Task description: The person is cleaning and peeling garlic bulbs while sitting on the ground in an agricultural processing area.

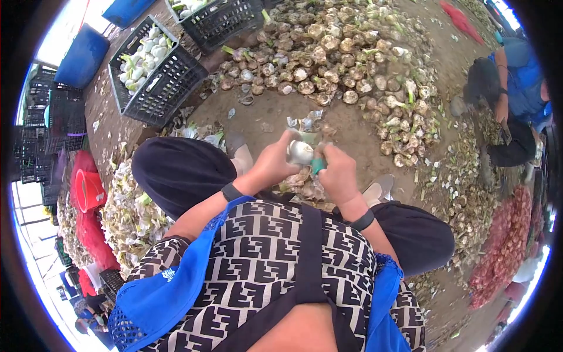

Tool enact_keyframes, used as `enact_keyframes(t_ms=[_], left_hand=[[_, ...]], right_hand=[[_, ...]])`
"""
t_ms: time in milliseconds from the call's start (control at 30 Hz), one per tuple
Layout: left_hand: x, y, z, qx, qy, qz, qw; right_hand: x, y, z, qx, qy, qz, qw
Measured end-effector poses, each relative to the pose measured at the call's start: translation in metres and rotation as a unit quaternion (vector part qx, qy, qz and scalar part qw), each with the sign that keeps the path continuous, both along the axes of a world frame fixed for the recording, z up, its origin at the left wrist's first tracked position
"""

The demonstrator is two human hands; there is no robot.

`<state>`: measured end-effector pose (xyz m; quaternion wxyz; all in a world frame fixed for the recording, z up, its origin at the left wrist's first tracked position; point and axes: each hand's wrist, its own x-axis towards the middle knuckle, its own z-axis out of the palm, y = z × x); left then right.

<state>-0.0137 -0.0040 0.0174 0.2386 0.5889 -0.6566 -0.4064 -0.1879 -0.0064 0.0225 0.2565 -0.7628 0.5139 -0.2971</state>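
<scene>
My left hand [275, 159] grips a white garlic bulb [301, 152] between thumb and fingers, over the ground between my knees. Close beside it, my right hand [339, 170] is closed around the green handle [317, 166] of a small tool. Motion blur hides the tool's working end, so I cannot tell its kind. Loose papery garlic skins [303, 182] lie beneath my hands. Beyond them spreads a large heap of soil-stained garlic bulbs [319, 55], some with short green stems.
A black plastic crate [165, 90] of whitish garlic stands ahead on the left, near another crate [220, 22]. Left of my knee lie heaped peelings [136, 220] and a red bucket [89, 190]. To the right, a person [521, 83] sits near filled red mesh sacks [503, 246].
</scene>
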Motion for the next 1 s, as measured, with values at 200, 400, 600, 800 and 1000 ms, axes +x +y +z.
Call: enact_keyframes(t_ms=[200, 400, 600, 800, 1000], left_hand=[[-0.005, 0.004, 0.011, 0.084, 0.062, 0.000, 0.995], [-0.009, -0.015, -0.023, 0.225, 0.298, 0.201, 0.906], [0.000, -0.044, -0.025, 0.255, 0.504, 0.303, 0.767], [-0.002, -0.056, -0.051, 0.304, 0.542, 0.319, 0.716], [0.001, -0.053, -0.077, 0.383, 0.549, 0.317, 0.672]], right_hand=[[-0.030, -0.011, -0.031, 0.031, 0.021, -0.138, 0.990], [-0.042, -0.017, -0.050, 0.187, -0.138, -0.123, 0.965], [-0.104, -0.012, -0.147, 0.347, 0.149, -0.103, 0.920], [-0.053, 0.016, -0.186, 0.423, 0.187, 0.148, 0.874], [-0.011, 0.041, -0.170, 0.342, 0.256, 0.259, 0.866]])
